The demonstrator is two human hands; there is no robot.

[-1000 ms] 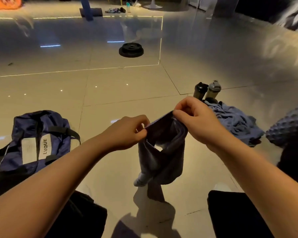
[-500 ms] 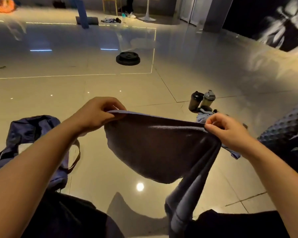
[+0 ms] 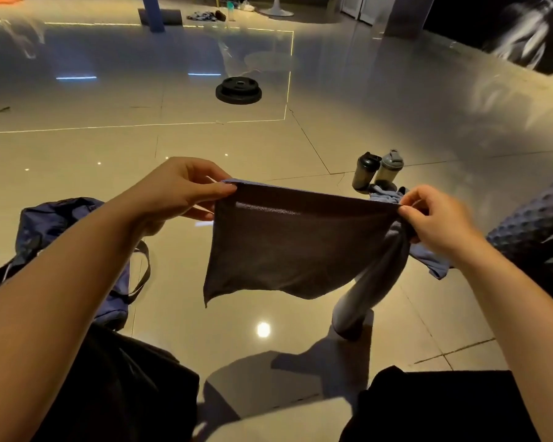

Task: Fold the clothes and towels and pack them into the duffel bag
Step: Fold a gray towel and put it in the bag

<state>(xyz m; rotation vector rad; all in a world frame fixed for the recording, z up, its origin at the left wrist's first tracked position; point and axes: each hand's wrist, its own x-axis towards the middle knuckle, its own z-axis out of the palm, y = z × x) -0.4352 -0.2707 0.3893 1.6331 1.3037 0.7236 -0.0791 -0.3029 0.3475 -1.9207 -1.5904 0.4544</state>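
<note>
Above the glossy tiled floor (image 3: 205, 148), one dark grey towel (image 3: 288, 250) hangs stretched between two hands: the left hand (image 3: 173, 193) pinches its top left corner between thumb and fingers, and the right hand (image 3: 438, 221) pinches the top right corner, where the rest of the cloth trails down bunched. One navy duffel bag (image 3: 55, 224) lies at the left under the forearm. Two shaker bottles (image 3: 377, 170) stand beside one crumpled blue cloth (image 3: 428, 260), and one black weight plate (image 3: 238, 90) lies farther off.
</note>
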